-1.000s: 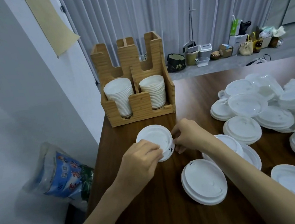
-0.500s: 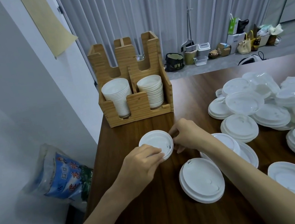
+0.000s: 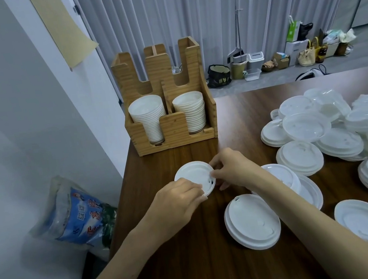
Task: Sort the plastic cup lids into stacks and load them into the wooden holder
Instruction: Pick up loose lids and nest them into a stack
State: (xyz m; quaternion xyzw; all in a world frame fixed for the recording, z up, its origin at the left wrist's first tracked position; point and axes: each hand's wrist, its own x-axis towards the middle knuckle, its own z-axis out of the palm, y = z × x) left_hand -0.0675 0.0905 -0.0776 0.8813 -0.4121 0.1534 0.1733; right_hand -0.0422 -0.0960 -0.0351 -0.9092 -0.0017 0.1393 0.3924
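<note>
Item: small white lid (image 3: 194, 177), which I am seeing pinched at its near rim by the left hand (image 3: 177, 198) and at its right rim by the right hand (image 3: 230, 168), low over the table (image 3: 196, 267). Beyond the grip, the wooden holder (image 3: 169, 127) is carrying two lid stacks. Right of the grip, loose lids (image 3: 333, 132) are lying heaped.

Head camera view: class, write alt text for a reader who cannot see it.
Both hands, left hand and right hand, hold a small white lid over a wooden table. Behind stands a wooden holder with two lid stacks; loose lids lie at right.
</note>
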